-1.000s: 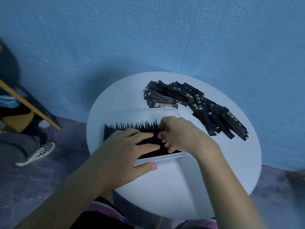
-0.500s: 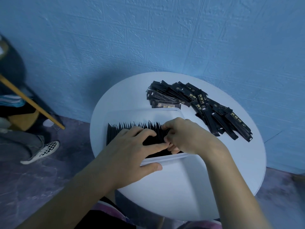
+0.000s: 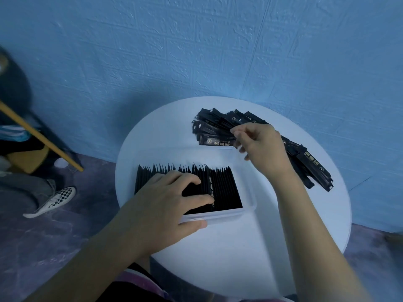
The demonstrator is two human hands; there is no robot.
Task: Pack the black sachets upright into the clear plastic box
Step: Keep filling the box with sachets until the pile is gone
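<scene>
Left hand lies with fingers spread flat on the packed sachets in the clear plastic box, thumb against the near wall, likely bracing the row upright and steadying the box. Right hand hovers over the loose sachets far right on the table, fingers loosely curled, nothing plainly held, likely going for another one.

left hand resting on upright sachets in clear box, right hand over loose sachets
</scene>
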